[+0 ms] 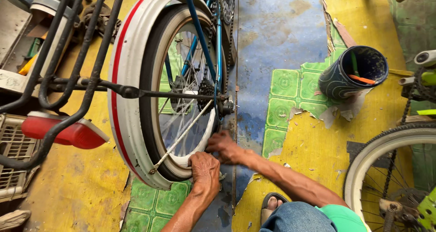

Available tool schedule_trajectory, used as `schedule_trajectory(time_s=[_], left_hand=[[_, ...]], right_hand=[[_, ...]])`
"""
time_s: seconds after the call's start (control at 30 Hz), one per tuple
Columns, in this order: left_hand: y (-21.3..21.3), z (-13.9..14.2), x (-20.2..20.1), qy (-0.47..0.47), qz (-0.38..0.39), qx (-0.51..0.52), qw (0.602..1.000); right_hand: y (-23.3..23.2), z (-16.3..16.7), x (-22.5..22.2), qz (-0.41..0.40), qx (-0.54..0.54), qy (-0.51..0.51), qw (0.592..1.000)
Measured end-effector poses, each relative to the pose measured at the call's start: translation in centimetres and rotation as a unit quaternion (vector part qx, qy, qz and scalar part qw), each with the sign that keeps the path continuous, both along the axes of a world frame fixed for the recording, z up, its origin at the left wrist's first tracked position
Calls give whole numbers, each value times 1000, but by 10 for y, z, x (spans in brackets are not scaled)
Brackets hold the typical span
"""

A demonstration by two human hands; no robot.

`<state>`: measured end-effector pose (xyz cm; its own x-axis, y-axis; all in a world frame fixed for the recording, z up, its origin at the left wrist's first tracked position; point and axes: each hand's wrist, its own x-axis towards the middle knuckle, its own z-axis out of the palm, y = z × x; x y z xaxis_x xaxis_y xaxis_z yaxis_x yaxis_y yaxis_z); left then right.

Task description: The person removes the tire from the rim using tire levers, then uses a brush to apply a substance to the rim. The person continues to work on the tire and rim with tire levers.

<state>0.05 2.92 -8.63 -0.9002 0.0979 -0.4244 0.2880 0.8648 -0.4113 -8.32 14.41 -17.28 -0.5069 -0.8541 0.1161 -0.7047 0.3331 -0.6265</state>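
The rear bicycle wheel with black tyre and white rim (156,100) stands upright at centre, boxed in closely: a white mudguard with a red stripe (125,96) wraps its left side, and black tubular rack bars (68,68) with a red reflector (68,132) crowd the left beyond it. To the right, a strip of worn blue floor (272,37) lies open, then peeling yellow and green patterned floor covering (313,141). A dark blue cylindrical container (352,73) lies on its side at far right, its open mouth facing right, and a second bicycle wheel with a white rim (377,159) closes the near right corner.

Both forearms reach in from the near edge. The left hand (205,170) lies knuckles-up, fingers curled and pressed against the tyre and rim at the wheel's near bottom. The right hand (225,146), just beside it, has its fingers bent around the rim edge by the blue frame stay (219,55); whether it pinches anything small I cannot tell.

The wheel's plane runs near to far; its axle (225,106) points left to right.
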Motion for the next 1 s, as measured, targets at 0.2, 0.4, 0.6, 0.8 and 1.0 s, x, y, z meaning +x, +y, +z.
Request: schedule_trajectory(time_s=[0.2,0.4,0.6,0.8,1.0], left_hand=[[-19,-48,18,38,-15,29,999],[-15,-27,14,93,-27,32,995],[-15,10,9,49,-53,21,997],[-12,1,7,33,-22,51,998],[-13,-8,1,-81,-2,48,996]], right_hand=[[-4,-10,42,-39,-139,42,989],[8,-14,27,-119,-120,2,986],[19,-12,13,-120,-78,156,977],[20,-4,3,-95,-51,146,983],[14,13,-15,-24,27,70,997]])
